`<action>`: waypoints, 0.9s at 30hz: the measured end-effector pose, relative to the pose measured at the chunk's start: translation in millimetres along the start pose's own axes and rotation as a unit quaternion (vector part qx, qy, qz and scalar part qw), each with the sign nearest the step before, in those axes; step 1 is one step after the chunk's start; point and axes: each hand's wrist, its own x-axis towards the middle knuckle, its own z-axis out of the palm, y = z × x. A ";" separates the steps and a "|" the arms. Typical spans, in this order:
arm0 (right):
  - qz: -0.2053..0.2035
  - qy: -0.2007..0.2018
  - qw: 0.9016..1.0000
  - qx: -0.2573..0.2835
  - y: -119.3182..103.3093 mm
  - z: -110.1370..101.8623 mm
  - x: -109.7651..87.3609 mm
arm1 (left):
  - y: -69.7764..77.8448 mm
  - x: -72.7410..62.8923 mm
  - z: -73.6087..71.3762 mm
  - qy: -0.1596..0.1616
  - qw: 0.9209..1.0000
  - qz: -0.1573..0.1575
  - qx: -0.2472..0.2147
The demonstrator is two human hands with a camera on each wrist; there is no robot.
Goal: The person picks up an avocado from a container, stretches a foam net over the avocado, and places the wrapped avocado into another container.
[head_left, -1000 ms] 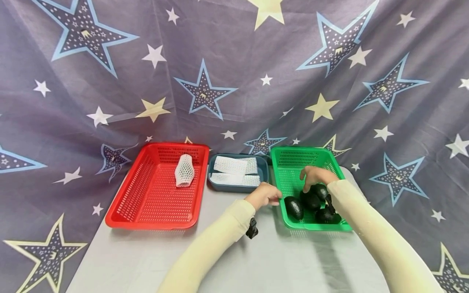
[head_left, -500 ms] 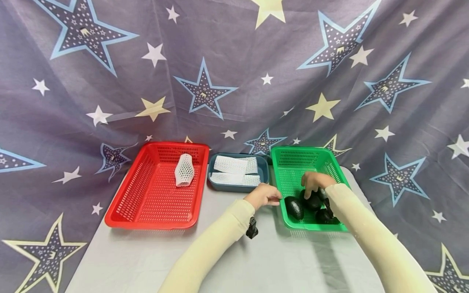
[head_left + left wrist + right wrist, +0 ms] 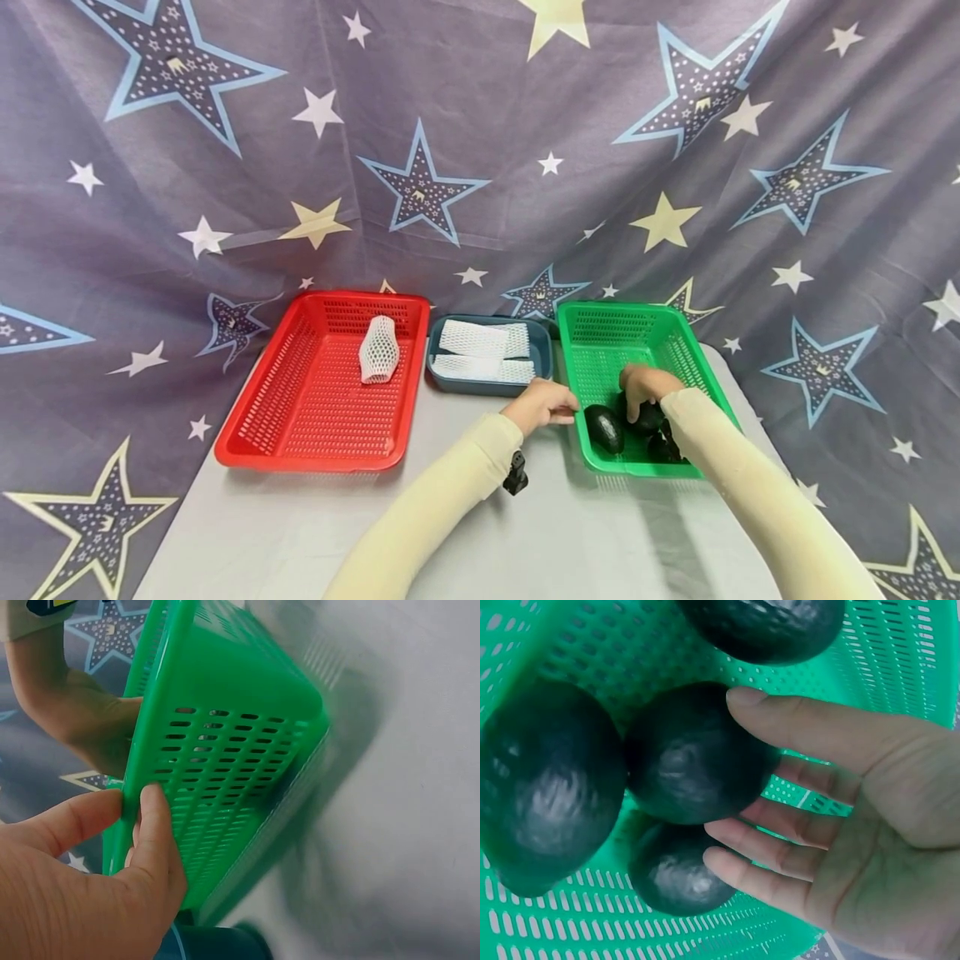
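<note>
In the head view, a green basket (image 3: 600, 371) at the right holds several dark, glossy avocados. My left hand (image 3: 542, 406) pinches its left rim between thumb and fingers; the left wrist view shows the thumb and fingertips on the green rim. My right hand (image 3: 648, 390) is down inside the basket. In the right wrist view, its thumb lies on one side of an avocado (image 3: 697, 754) and the fingers bend round the other side. Close by lie a larger-looking avocado (image 3: 551, 787), one at the top (image 3: 769, 622) and one below (image 3: 681, 874).
A red basket (image 3: 330, 408) at the left contains a bulging white foam net sleeve (image 3: 379, 352). Between the baskets stands a dark blue tray (image 3: 480, 387) with flat foam net sleeves (image 3: 472, 340). A star-patterned cloth (image 3: 465, 108) hangs behind the table.
My right hand has moved down and slightly toward me within the green basket, closing round an avocado. The left hand stays on the rim.
</note>
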 end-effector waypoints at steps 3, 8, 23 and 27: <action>0.001 0.003 1.000 0.011 -1.1 2.1 0.6 | -0.2 1.8 0.2 -0.002 1.000 -0.001 -0.007; 0.016 0.005 0.999 0.030 -3.6 5.3 0.4 | 0.0 -1.1 0.5 0.004 1.000 -0.001 -0.013; 0.016 0.018 1.000 -0.001 -5.4 9.8 0.2 | -1.1 -1.3 -0.9 0.000 1.000 0.001 -0.015; 0.000 0.023 1.000 -0.021 -7.0 10.5 2.5 | -2.5 -1.2 -1.6 -0.002 1.000 0.001 -0.012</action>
